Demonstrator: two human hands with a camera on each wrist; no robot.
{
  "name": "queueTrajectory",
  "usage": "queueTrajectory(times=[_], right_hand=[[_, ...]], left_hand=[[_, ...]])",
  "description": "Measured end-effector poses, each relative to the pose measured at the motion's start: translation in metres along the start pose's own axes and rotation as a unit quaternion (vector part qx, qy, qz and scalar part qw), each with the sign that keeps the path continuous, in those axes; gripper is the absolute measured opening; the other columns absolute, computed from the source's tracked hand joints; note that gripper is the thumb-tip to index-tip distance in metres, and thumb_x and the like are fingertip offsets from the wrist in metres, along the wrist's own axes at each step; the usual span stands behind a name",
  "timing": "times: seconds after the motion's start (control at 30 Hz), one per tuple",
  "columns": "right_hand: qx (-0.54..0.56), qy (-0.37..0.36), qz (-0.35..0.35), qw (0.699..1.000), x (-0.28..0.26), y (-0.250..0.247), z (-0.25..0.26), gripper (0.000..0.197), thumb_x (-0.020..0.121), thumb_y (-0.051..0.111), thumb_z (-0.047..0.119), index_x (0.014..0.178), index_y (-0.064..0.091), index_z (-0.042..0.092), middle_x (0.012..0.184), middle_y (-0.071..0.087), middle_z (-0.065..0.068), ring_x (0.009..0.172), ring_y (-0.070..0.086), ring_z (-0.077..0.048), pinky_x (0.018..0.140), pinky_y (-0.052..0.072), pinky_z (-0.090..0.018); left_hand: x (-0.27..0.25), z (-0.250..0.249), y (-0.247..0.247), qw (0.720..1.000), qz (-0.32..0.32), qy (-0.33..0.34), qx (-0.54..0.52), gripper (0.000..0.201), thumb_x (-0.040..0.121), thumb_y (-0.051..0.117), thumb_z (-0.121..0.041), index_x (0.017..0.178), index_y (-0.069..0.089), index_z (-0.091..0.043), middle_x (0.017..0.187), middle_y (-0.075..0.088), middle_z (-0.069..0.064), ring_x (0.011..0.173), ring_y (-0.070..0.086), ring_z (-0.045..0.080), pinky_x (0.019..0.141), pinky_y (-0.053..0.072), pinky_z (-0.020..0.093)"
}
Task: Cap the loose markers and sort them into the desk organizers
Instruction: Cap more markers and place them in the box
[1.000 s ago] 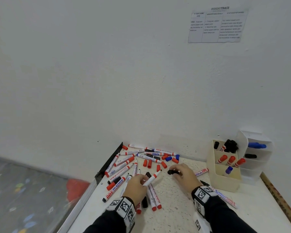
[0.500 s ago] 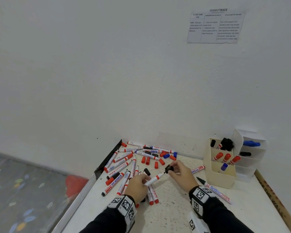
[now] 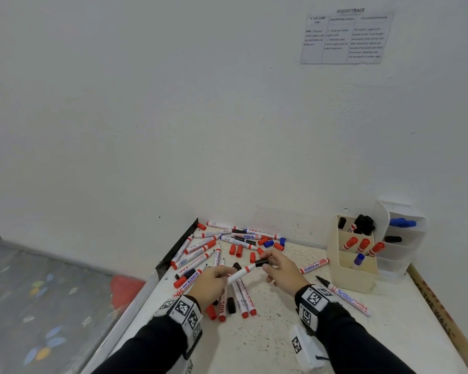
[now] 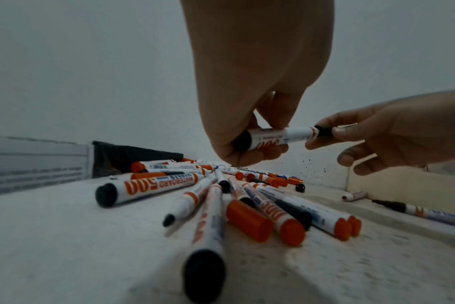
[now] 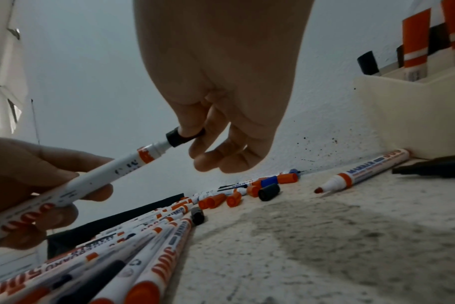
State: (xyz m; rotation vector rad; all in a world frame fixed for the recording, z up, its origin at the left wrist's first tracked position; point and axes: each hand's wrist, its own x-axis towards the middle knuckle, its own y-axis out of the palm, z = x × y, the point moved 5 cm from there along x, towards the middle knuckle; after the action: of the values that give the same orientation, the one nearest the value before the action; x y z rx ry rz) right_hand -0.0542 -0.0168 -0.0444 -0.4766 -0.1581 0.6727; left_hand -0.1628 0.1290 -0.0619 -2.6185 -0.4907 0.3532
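My left hand [image 3: 222, 276] grips a white whiteboard marker [image 3: 242, 271] by its rear half, above the table. My right hand [image 3: 273, 265] pinches a black cap [image 3: 262, 262] between thumb and forefinger. The cap [image 5: 178, 137] sits over the marker's tip, with a short white neck showing between it and the orange band [image 5: 144, 155]. In the left wrist view the marker [image 4: 281, 135] lies level between both hands. Several loose markers [image 3: 197, 252] and loose caps [image 3: 238, 251] lie under and behind the hands.
A beige organizer [image 3: 351, 276] with black, red and blue markers stands at the right, a white tiered organizer [image 3: 401, 255] behind it. An uncapped red marker [image 3: 315, 265] and an uncapped black one [image 3: 343, 295] lie beside it. The wall is close behind; the table's left edge [image 3: 146, 287] drops off.
My right hand lifted the black cap off the table and brought it left onto the tip of the marker. My left hand raised the marker slightly toward it.
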Motion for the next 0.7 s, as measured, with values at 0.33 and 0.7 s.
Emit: queueTrajectory(times=[0.33,0.7], right_hand=[[-0.067,0.012,0.017,0.998,-0.002,0.024,0.013,0.033,0.098,0.034,0.039,0.079,0.049,0.017,0.069,0.049,0.003,0.059,0.043,-0.007,0.059,0.035,-0.02],[0.036,0.047,-0.029,0.998,-0.02,0.028,-0.013,0.04,0.096,0.037,0.038,0.061,0.037,0.019,0.053,0.029,0.004,0.05,0.028,-0.01,0.053,0.025,-0.025]], left_hand=[[-0.02,-0.01,-0.007,0.998,0.01,0.048,0.05,0.016,0.09,0.055,-0.037,0.098,0.063,-0.025,0.09,0.061,-0.003,0.079,0.054,0.01,0.074,0.047,0.023],[-0.032,-0.01,0.031,0.976,0.178,-0.079,-0.095,0.033,0.098,0.039,-0.039,0.078,0.055,-0.018,0.056,0.039,-0.005,0.038,0.028,0.006,0.037,0.023,0.014]])
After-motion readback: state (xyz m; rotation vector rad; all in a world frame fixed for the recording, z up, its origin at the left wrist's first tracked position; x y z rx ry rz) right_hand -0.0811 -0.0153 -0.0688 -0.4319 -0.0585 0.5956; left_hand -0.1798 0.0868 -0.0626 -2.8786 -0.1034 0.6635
